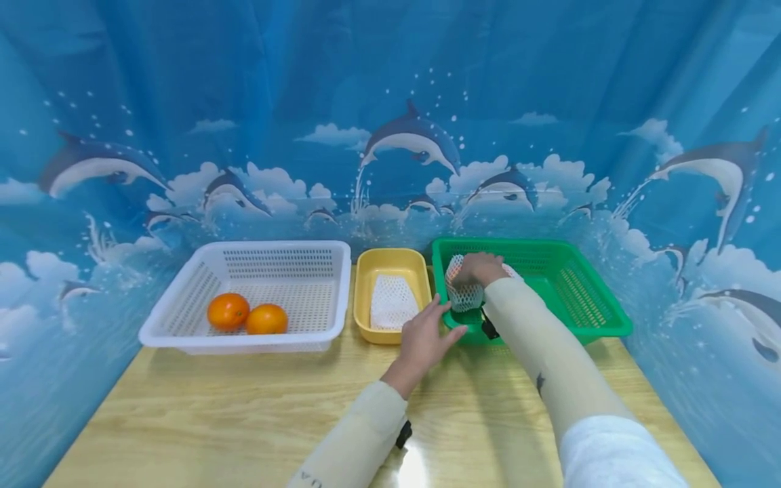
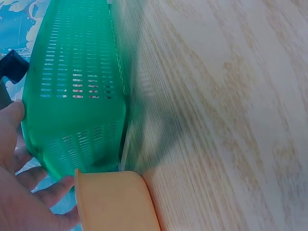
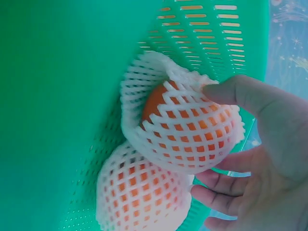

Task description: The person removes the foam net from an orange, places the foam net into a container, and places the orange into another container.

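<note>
Inside the green basket (image 1: 586, 298), my right hand (image 1: 478, 268) holds an orange in a white foam net (image 3: 190, 127), its thumb on the upper side and fingers beneath. A second netted orange (image 3: 142, 190) lies against it in the right wrist view. My left hand (image 1: 424, 337) is at the basket's near left corner, fingers spread and fairly straight. In the left wrist view its fingertips (image 2: 17, 109) meet the green rim, with the lower fingers by the yellow tray's edge.
The yellow tray (image 1: 361, 298) holds a flat white foam net (image 1: 393, 305). To its left, a white basket (image 1: 244, 342) contains two bare oranges (image 1: 228, 312). All stand on a wooden table (image 1: 244, 420) before a blue dolphin-print curtain (image 1: 274, 81).
</note>
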Demonstrator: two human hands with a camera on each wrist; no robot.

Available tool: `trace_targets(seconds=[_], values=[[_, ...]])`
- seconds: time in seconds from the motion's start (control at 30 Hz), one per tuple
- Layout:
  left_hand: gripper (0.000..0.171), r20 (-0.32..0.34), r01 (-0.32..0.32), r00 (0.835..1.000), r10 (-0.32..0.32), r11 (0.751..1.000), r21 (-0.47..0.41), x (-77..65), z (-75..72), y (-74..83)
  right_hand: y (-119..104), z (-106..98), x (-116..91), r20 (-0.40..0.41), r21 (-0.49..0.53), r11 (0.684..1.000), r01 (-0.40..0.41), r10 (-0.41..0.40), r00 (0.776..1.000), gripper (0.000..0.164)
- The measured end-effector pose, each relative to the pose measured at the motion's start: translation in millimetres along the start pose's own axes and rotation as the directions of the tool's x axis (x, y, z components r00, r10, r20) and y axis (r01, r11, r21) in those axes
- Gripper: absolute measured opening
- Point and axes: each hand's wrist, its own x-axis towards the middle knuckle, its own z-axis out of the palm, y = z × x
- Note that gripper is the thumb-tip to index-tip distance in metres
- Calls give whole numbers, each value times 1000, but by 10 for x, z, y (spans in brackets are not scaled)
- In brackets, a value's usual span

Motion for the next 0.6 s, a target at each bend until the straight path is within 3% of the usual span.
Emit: trace_targets(seconds=[0.13,0.43,0.6], values=[[63,-4,-2,1000,3,1000,6,-1,-2,-4,8,-13,4,8,-17,1000,1,-1,1000,73],[64,5,9,1000,-9,1000,2,-10,-3,-6,-25,10,-4,-46,-44,999,12,-14,999,91],[63,-1,4,1000,-4,1000,-5,-13,15,-13,-22,42,-10,-17,-53,998,31,-32,999,96]])
